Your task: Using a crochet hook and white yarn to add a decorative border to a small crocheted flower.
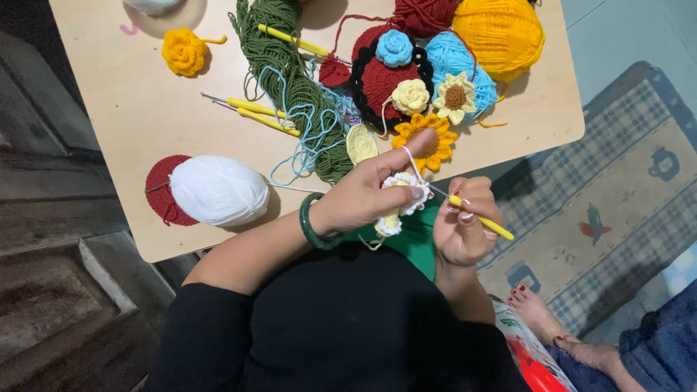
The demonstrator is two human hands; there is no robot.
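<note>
Here, left hand (370,192) pinching white crochet piece (401,196), partly hidden by fingers; right hand (465,229) gripping yellow hook (483,223), tip hard to make out; white yarn ball (218,190) on table (145,123).

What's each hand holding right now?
Left hand: closed on the small white and yellow crocheted piece.
Right hand: closed on the yellow-handled crochet hook.

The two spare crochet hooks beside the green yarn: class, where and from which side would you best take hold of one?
Grip a spare crochet hook by its yellow handle, not the thin metal tip pointing toward the table's left. Come from above on the bare table side; the handle ends lie against the green yarn, crowding the right. Both hands are busy: the right hand holds another hook.
</note>
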